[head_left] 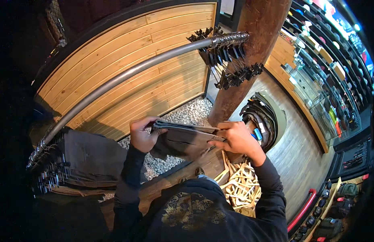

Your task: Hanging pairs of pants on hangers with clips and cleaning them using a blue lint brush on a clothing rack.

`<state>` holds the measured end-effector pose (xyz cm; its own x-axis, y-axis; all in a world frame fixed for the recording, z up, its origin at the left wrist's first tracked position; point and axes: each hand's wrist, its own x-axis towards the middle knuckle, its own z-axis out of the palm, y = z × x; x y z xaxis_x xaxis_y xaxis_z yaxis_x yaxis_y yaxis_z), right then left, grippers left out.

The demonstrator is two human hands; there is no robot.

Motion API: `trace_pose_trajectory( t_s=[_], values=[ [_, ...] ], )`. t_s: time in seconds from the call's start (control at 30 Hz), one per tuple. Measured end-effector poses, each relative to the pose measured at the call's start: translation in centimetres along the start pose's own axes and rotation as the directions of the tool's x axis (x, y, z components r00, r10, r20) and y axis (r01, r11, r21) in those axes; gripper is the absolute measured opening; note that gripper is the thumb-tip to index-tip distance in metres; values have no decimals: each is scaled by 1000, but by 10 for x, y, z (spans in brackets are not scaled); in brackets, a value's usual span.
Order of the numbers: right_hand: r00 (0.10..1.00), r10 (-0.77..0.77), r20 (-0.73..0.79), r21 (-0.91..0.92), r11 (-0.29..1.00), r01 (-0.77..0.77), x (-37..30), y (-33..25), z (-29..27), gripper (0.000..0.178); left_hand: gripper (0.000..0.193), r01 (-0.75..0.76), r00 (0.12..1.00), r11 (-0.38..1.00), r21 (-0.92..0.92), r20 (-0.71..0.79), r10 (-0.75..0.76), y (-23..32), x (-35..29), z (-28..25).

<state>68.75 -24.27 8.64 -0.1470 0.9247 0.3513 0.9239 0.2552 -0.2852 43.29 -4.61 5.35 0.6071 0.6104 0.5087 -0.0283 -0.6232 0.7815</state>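
Observation:
Both my hands stretch a pair of dark grey-brown trousers between them, level in front of my chest. My left hand pinches one end of the folded waistband, whose bluish-grey inner edge shows on top. At the other end, my right hand grips the band between thumb and fingers. The lower part of the trousers hangs down below the band. Past them, black clip hangers hang bunched at the far end of a curved metal rail. More dark trousers hang from the rail's near left end.
A thick wooden post stands at the rail's far end, before a plank wall. White pebbles lie below. Wooden hangers are heaped near my right forearm. Beyond are folded garments and a glass counter.

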Motion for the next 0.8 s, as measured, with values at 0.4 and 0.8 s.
trace_pose_trajectory(
  t_s=[0.4, 0.8],
  values=[
    [987, 75, -142, 368, 930, -18, 26, 26, 7, 44, 23, -112, 993, 955, 273, 2, 116, -3, 11, -15],
    [996, 44, -84, 430, 903, -4, 32, 61, -23, 40, 20, 64, 966, 998, 23, -252, -56, -21, 9, 33]
  ],
)
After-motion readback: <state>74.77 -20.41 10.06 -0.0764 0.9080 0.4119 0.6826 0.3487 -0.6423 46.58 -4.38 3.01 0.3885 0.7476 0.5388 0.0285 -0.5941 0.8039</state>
